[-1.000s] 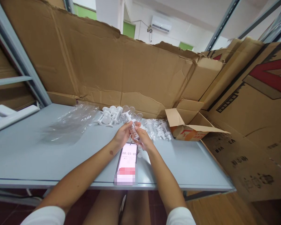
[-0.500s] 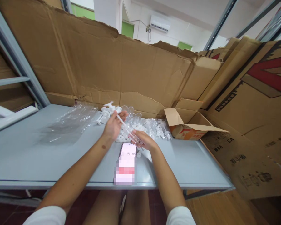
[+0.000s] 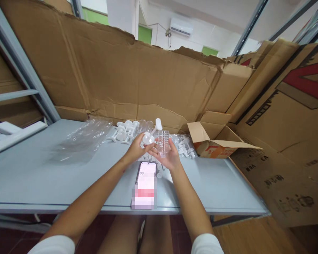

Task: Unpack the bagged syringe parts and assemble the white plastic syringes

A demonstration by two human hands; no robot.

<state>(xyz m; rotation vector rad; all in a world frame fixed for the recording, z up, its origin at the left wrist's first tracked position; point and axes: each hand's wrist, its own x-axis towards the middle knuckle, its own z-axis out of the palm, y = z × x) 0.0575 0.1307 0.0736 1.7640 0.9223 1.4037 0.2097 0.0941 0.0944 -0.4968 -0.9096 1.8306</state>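
My left hand is closed on a white plunger, its round disc end between the fingers and its handle tilted up to the right. Just beside it, my right hand holds a clear ribbed cylinder nearly upright, with the fingers round its lower part. The two hands almost touch. Behind the left hand lies a pile of white plungers with some clear cylinders. Small white parts lie under the hands, partly hidden.
A lit phone lies near the front of the grey table. Clear plastic bags are at the left, bagged white parts at the right, beside an open cardboard box. Tall cardboard stands behind.
The cylinder has gone from slanted to nearly upright in my right hand. The white plunger is now apart from it in my left hand, which has moved right and closed.
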